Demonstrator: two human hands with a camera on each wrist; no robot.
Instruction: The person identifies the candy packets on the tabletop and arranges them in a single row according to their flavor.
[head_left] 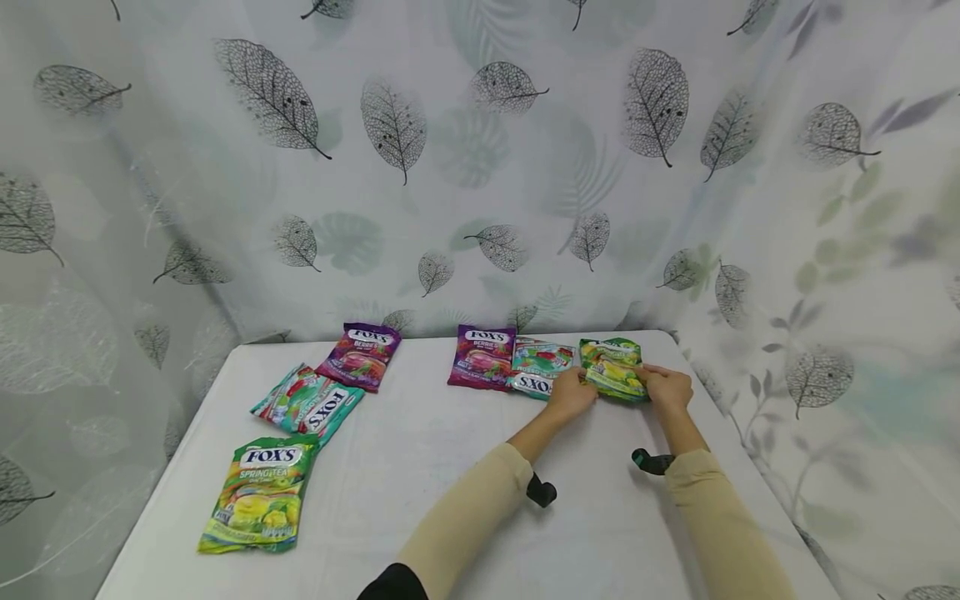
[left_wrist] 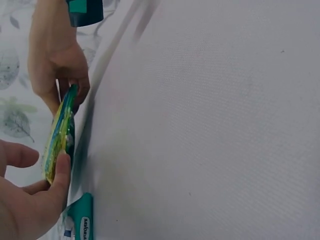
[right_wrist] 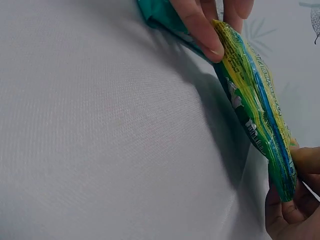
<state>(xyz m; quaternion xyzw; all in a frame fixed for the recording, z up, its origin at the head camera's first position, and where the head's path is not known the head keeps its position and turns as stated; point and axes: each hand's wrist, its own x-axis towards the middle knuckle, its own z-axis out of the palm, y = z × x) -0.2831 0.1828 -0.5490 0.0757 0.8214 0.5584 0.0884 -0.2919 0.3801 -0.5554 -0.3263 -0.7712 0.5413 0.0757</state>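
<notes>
Both hands hold a yellow-green candy bag (head_left: pixel 612 367) at the far right of the table, one at each side of it. My left hand (head_left: pixel 572 395) pinches its left lower corner between thumb and fingers. The right hand (head_left: pixel 667 388) grips the opposite side, thumb and fingers around the edge. In the right wrist view the candy bag (right_wrist: pixel 255 107) is tilted and casts a shadow on the cloth. Just left of it lies a teal candy bag (head_left: pixel 542 357), partly behind my left hand. A purple candy bag (head_left: pixel 482 358) lies beside the teal one.
On the left side of the white table (head_left: pixel 420 500) lie a second purple bag (head_left: pixel 360 357), a second teal bag (head_left: pixel 309 402) overlapping it, and a larger green-yellow bag (head_left: pixel 259 495) nearer the front. A leaf-print curtain (head_left: pixel 465 183) hangs behind the table and at both sides.
</notes>
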